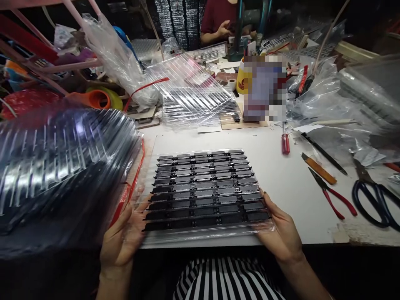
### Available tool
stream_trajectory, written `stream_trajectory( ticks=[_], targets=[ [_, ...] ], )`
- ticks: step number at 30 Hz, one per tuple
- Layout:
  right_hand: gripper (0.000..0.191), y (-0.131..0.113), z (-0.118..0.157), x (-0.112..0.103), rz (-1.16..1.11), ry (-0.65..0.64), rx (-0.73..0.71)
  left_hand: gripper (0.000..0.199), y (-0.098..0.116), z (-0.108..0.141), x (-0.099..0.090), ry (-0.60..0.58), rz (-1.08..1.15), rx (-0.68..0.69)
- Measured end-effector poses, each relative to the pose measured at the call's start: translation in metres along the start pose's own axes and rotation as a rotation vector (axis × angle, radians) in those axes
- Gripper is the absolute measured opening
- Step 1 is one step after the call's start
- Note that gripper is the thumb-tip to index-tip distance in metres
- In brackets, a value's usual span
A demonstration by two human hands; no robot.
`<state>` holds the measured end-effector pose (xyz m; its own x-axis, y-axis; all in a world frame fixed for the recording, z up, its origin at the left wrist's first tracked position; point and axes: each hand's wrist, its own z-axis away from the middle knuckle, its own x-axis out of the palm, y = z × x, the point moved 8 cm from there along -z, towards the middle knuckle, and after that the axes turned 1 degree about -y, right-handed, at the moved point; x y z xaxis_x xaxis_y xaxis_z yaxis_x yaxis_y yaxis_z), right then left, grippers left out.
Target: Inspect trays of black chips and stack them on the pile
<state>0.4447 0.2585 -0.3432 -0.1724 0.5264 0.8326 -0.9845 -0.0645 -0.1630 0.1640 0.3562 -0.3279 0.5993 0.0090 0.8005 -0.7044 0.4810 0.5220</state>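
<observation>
A clear plastic tray (150, 166) filled with rows of black comb-like parts (206, 187) lies on the white table near its front edge. My left hand (123, 239) grips the tray's near left corner. My right hand (279, 231) holds its near right corner, thumb on top. Both hands sit at the table's front edge, above my striped top.
A tall stack of filled trays (59, 166) stands at the left. Empty clear trays (193, 91) pile up behind. A red screwdriver (285, 141), red pliers (333, 196), a knife (318, 168) and scissors (375, 200) lie at the right. Another person (218, 21) works at the far side.
</observation>
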Motion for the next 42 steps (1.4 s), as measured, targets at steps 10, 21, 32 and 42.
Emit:
stream_trajectory(
  ticks=[10, 21, 32, 42],
  targets=[
    [0.038, -0.016, 0.009, -0.015, 0.347, 0.118, -0.195, 0.052, 0.003, 0.003, -0.007, 0.157, -0.063, 0.000],
    [0.046, -0.011, 0.023, -0.014, 0.470, 0.097, -0.208, 0.051, 0.004, 0.002, -0.007, 0.096, -0.081, 0.012],
    [0.043, 0.000, 0.012, 0.007, 0.404, -0.009, -0.195, 0.059, 0.017, 0.008, -0.001, 0.119, 0.076, 0.263],
    [0.042, 0.003, 0.003, 0.006, 0.311, -0.030, -0.164, 0.064, -0.005, 0.014, 0.000, 0.060, 0.037, 0.104]
  ],
)
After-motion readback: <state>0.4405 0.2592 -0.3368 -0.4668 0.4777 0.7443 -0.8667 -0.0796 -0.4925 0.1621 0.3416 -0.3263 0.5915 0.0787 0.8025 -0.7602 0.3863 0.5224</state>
